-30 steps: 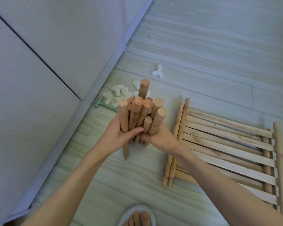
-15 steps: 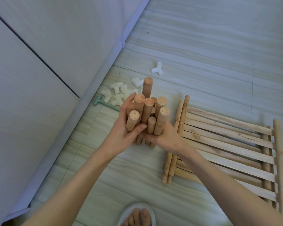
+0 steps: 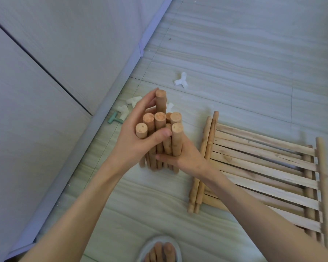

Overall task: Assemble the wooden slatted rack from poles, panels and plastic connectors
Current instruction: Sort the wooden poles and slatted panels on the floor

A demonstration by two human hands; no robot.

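A bundle of several round wooden poles [image 3: 160,129] stands upright on the floor between both hands. My left hand [image 3: 134,137] wraps the bundle from the left, thumb across the front, fingertips reaching the tallest pole [image 3: 161,101]. My right hand [image 3: 186,157] grips the bundle low on its right side. Stacked slatted wooden panels [image 3: 263,167] lie flat to the right, with two loose poles [image 3: 204,163] along their left edge. One white plastic connector [image 3: 181,83] lies alone farther back. More pale connectors [image 3: 127,107] sit behind my left hand, partly hidden.
A grey wall and skirting [image 3: 95,129] run diagonally along the left. A small green T-shaped tool [image 3: 114,119] lies by the skirting. My foot in a sandal [image 3: 160,250] shows at the bottom edge. Pale striped floor stretches beyond the panels.
Both hands have drawn the poles tighter together and stood them more upright. My left hand slid higher, its fingers now reaching the tallest pole's top.
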